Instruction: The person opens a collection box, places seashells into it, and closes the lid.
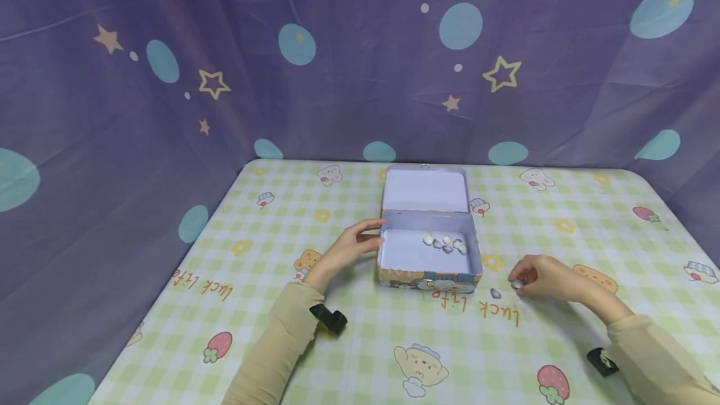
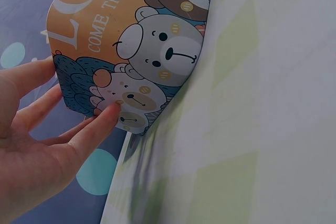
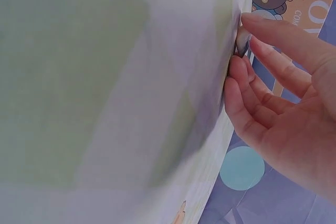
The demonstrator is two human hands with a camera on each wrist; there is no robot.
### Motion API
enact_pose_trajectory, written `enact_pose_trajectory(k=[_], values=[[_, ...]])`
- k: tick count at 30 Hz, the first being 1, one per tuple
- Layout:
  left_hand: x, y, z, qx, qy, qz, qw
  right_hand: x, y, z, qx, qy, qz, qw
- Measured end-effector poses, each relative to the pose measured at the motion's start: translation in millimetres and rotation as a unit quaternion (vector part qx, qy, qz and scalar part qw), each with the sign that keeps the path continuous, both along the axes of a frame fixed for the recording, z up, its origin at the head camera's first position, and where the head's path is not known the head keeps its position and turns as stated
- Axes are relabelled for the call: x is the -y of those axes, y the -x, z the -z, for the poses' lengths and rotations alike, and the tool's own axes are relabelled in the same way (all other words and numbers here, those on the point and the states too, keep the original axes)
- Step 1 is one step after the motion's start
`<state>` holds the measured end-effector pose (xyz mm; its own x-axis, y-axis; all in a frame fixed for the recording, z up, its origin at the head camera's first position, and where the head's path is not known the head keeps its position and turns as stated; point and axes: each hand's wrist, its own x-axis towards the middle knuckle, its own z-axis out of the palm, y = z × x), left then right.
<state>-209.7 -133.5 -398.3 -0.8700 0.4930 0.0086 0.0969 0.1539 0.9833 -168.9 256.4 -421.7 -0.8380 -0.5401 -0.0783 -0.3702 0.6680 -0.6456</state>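
Observation:
A tin box (image 1: pixel 430 283) with bear prints stands with its lid (image 1: pixel 425 189) up. Several small seashells (image 1: pixel 447 248) lie inside, toward the right. At the box's left side is my left hand (image 1: pixel 351 245), its fingertips touching the wall and rim; the left wrist view shows those fingers (image 2: pixel 100 129) against the printed side. My right hand (image 1: pixel 542 277) is low over the cloth, right of the box, pinching a small seashell (image 3: pixel 242 41) between thumb and fingers. Another seashell (image 1: pixel 495 293) lies on the cloth between that hand and the box.
A green checked tablecloth (image 1: pixel 349 367) with printed cartoons and lettering covers the table. Behind and to the left hangs a purple curtain (image 1: pixel 360 99) with stars and ovals. Dark camera mounts (image 1: pixel 329 319) sit on both wrists.

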Motion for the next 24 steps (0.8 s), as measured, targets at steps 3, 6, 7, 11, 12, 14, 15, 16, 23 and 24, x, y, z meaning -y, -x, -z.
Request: enact_pose_trajectory(k=[3, 6, 7, 11, 12, 14, 15, 16, 23, 24], values=[[-1.4, -4.3, -7.1, -0.004, 0.008, 0.001, 1.0, 0, -0.2, -0.1, 0.001, -0.001, 0.001, 1.0], [-1.1, -3.1, -5.1, -0.005, 0.007, 0.001, 1.0, 1, -0.2, -0.3, 0.001, -0.006, 0.004, 1.0], [-0.7, -1.6, -2.4, -0.005, 0.006, 0.0, 1.0, 1, -0.1, -0.5, -0.001, -0.008, 0.006, 0.9999], [0.9, 5.7, 10.4, -0.004, 0.0, -0.002, 1.0, 3, 0.6, -2.5, -0.012, -0.013, 0.014, 0.9997], [1.2, 7.5, 13.4, -0.004, -0.001, -0.003, 1.0, 4, 0.8, -3.3, -0.014, -0.012, 0.017, 0.9997], [1.4, 8.9, 16.4, -0.009, 0.0, -0.004, 1.0, 4, 1.2, -5.0, -0.019, -0.012, 0.019, 0.9996], [1.4, 9.1, 17.2, -0.011, -0.001, -0.004, 0.9999, 4, 1.5, -6.1, -0.021, -0.012, 0.019, 0.9995], [1.4, 9.2, 17.5, -0.012, 0.0, -0.005, 0.9999, 5, 1.8, -7.3, -0.02, -0.01, 0.02, 0.9995], [1.6, 9.1, 17.0, -0.013, 0.005, -0.008, 0.9999, 5, 4.1, -17.6, -0.014, 0.004, 0.012, 0.9998], [1.5, 8.9, 16.8, -0.012, 0.005, -0.009, 0.9999, 5, 4.5, -19.1, -0.017, 0.005, 0.012, 0.9998]])
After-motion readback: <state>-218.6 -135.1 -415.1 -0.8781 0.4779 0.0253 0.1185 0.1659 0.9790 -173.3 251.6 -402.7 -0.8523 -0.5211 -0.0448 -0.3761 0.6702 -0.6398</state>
